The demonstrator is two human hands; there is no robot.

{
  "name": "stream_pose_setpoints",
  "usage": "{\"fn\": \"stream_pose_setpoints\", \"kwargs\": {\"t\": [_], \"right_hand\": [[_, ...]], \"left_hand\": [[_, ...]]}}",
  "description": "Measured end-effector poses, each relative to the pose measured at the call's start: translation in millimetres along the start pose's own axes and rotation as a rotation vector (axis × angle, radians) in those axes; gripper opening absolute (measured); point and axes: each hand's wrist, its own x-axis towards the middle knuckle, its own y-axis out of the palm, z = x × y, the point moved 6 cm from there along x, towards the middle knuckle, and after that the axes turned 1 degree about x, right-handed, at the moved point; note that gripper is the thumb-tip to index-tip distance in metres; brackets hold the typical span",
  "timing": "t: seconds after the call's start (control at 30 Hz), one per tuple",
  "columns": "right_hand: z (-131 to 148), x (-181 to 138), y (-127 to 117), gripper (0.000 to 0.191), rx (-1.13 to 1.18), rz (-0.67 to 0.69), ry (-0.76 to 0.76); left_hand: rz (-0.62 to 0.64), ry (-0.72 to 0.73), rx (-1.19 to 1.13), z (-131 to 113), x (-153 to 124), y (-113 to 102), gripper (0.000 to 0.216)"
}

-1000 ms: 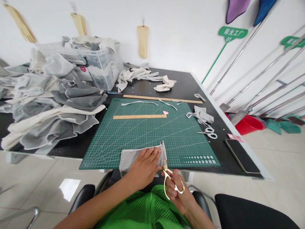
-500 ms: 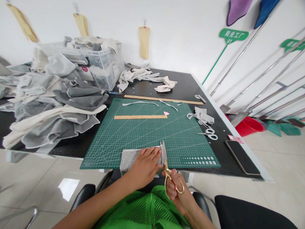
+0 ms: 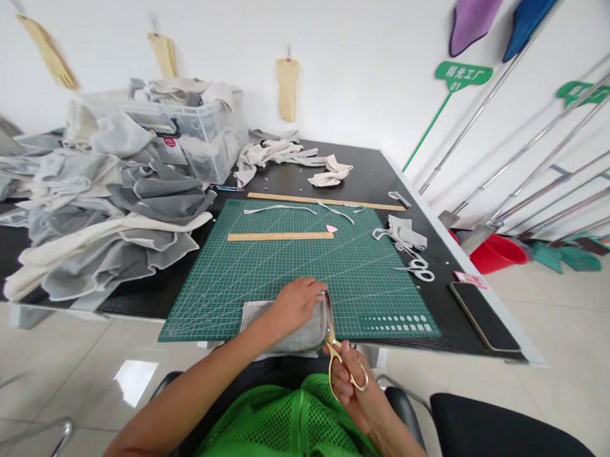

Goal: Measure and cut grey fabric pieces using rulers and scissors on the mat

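Note:
A folded grey cloth piece (image 3: 293,329) lies at the near edge of the green cutting mat (image 3: 286,269). My left hand (image 3: 297,302) rests on its far right corner, fingers curled and pressing down on the fabric. My right hand (image 3: 353,383) grips gold scissors (image 3: 339,357) by the loops, just off the table's edge. The blades point away from me along the cloth's right edge, where a thin strip stands up.
Two wooden rulers (image 3: 280,236) and thin fabric strips (image 3: 279,207) lie on the mat's far part. White scissors (image 3: 417,272) and a phone (image 3: 483,315) lie to the right. A heap of grey and cream cloth (image 3: 104,215) and a clear bin (image 3: 196,135) fill the left.
My left hand has slid from flat over the cloth to its far right corner, uncovering more grey fabric. The scissors and right hand dropped slightly toward me.

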Motion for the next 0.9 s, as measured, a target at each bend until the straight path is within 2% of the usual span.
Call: {"fn": "stream_pose_setpoints", "kwargs": {"t": [0.2, 0.3, 0.4, 0.57, 0.67, 0.9], "right_hand": [[-3.9, -1.0, 0.1, 0.048, 0.101, 0.011, 0.033], [-5.2, -3.2, -0.8, 0.05, 0.145, 0.031, 0.055], [-7.0, -5.6, -3.8, 0.049, 0.177, 0.05, 0.065], [-10.5, -7.0, -9.0, 0.047, 0.233, 0.116, 0.06], [-11.7, -5.8, -11.0, 0.049, 0.256, 0.153, 0.073], [-11.4, -2.8, -12.6, 0.048, 0.259, 0.19, 0.073]], "left_hand": [[0.04, -0.03, -0.036, 5.4, 4.8, 3.2, 0.017], [0.079, -0.023, 0.007, 2.0, 7.0, 0.1, 0.027], [0.152, 0.032, 0.048, -2.8, 9.2, -2.0, 0.033], [0.206, 0.117, 0.049, -6.7, 10.5, -8.7, 0.025], [0.239, 0.167, 0.036, -7.9, 10.1, -10.4, 0.029], [0.218, 0.179, -0.001, -0.6, 11.3, -6.7, 0.027]]}}
